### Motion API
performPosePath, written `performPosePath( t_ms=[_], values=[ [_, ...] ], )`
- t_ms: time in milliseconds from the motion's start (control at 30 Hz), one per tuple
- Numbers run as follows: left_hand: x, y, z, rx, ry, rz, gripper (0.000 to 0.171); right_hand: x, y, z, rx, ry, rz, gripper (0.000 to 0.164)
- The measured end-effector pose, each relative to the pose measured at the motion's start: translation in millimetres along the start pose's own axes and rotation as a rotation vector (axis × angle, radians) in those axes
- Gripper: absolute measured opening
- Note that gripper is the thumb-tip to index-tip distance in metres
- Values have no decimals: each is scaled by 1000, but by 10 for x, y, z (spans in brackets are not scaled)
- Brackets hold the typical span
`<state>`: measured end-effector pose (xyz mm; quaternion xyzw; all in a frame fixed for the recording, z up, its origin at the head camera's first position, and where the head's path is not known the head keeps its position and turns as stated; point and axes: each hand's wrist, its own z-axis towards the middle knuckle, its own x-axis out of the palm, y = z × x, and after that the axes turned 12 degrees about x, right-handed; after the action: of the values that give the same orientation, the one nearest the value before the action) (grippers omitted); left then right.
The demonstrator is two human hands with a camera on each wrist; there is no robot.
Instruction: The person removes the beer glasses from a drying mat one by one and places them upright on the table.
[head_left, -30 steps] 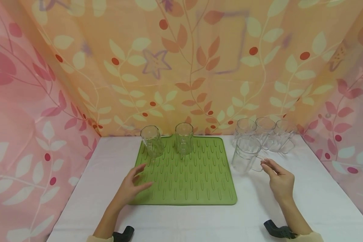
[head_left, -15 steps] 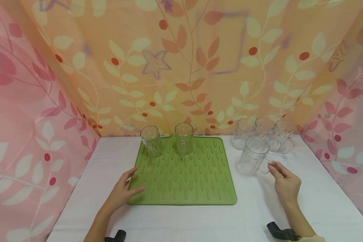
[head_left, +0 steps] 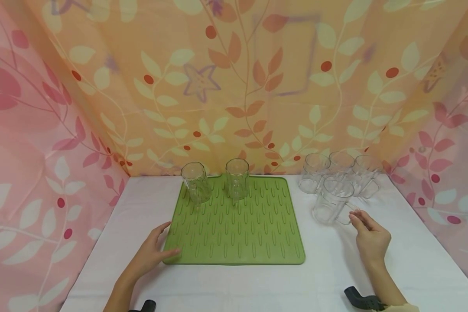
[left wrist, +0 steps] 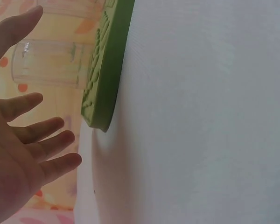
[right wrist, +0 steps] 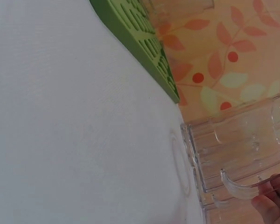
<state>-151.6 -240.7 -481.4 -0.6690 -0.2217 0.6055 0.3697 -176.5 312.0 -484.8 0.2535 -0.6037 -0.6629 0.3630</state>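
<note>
Here, a transparent mug (head_left: pixel 328 203) was held by its handle (right wrist: pixel 240 189), which was pinched between the thumb and fingers of the right hand (head_left: pixel 372 238), to the right of a green textured mat (head_left: pixel 234 229). Just behind it, three similar mugs (head_left: pixel 342 164) were clustered. Two further mugs (head_left: pixel 238 180) were placed along the mat's far edge. Near its front left corner, the left hand (head_left: pixel 149 252) was held with fingers and thumb spread apart. The white surface (head_left: pixel 257 286) was backed by leaf-patterned cloth (head_left: pixel 226 99).

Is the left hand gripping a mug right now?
No, the left wrist view shows the left hand with its fingers spread, holding nothing.
</note>
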Motion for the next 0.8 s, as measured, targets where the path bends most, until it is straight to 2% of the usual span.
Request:
performPosePath(
  t_ms=[333, 500, 800],
  values=[
    [-7, 59, -45, 12, 32, 92, 102, -3, -50, 13, 76, -42, -26, 33],
    [2, 94, -50, 15, 52, 109, 104, -5, -102, 27, 70, -42, -44, 32],
    [25, 135, -61, 82, 75, 98, 103, -4, -151, 21, 56, -64, -80, 30]
  ],
)
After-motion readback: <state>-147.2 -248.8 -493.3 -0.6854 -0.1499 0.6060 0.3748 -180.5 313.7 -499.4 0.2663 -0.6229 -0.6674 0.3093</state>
